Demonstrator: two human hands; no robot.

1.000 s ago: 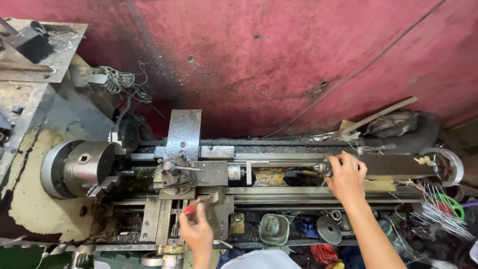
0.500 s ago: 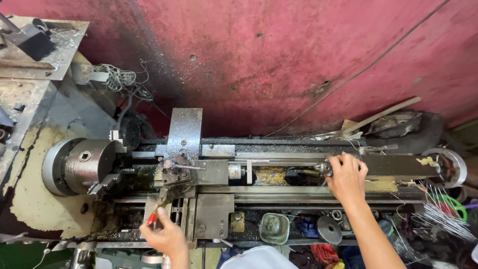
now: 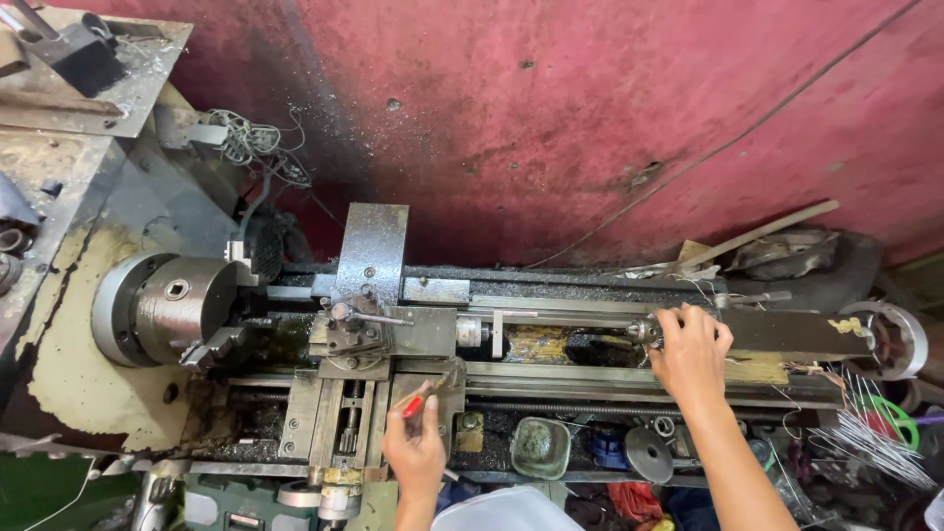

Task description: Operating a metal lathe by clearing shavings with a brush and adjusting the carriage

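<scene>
A grimy grey metal lathe [image 3: 413, 334] runs left to right across the view, set against a worn red wall [image 3: 590, 108].

The left hand [image 3: 415, 447] sits at about six o'clock in the view, its grip clenched around a thin red-handled tool [image 3: 421, 398] that points up and to the right, toward one o'clock, with its tip over the lathe's flat steel carriage [image 3: 339, 413]. The hand rests just below the front edge of that carriage.

The right hand [image 3: 690, 352] lies toward three o'clock of the carriage, fingers curled over the end of a long steel shaft [image 3: 560, 317] that runs along the lathe bed. Its grip is wrapped on a small round metal fitting [image 3: 645, 332] at the shaft's right end; how tightly it presses cannot be told.

At nine o'clock of the carriage stands the round silver three-jaw chuck [image 3: 167, 307], well apart from both hands. Above the carriage a speckled upright steel plate [image 3: 372, 251] rises toward twelve o'clock.

Below the bed, between the two forearms, sit a small greenish square metal cup [image 3: 539, 447] and a dark round metal disc [image 3: 649, 454]. At four o'clock of the right hand lies a bundle of thin silver wires [image 3: 870, 433], beside a green ring [image 3: 893, 418].
</scene>
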